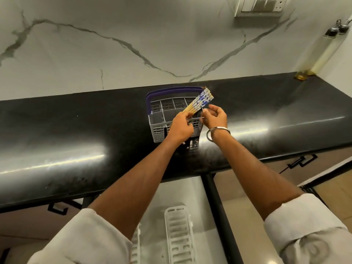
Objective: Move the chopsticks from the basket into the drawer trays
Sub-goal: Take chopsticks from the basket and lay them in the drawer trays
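Note:
A grey cutlery basket [159, 113] with a purple handle stands on the black counter. My left hand [182, 127] is over its near right part and grips a bundle of several chopsticks [199, 101], yellow with blue-and-white patterned tops that point up and to the right. My right hand [216, 117] is just to the right, fingers curled near the bundle's lower end, thumb and forefinger close together; whether it touches the chopsticks I cannot tell. Below the counter an open drawer holds a white slotted tray [178, 233] and a second tray [135, 246] partly hidden by my left sleeve.
The black counter [76, 130] runs left to right against a marble wall. Two tall bottles [322, 50] stand in the far right corner. A switch panel [261, 5] is on the wall. A dark divider bar [219, 216] borders the drawer's right side.

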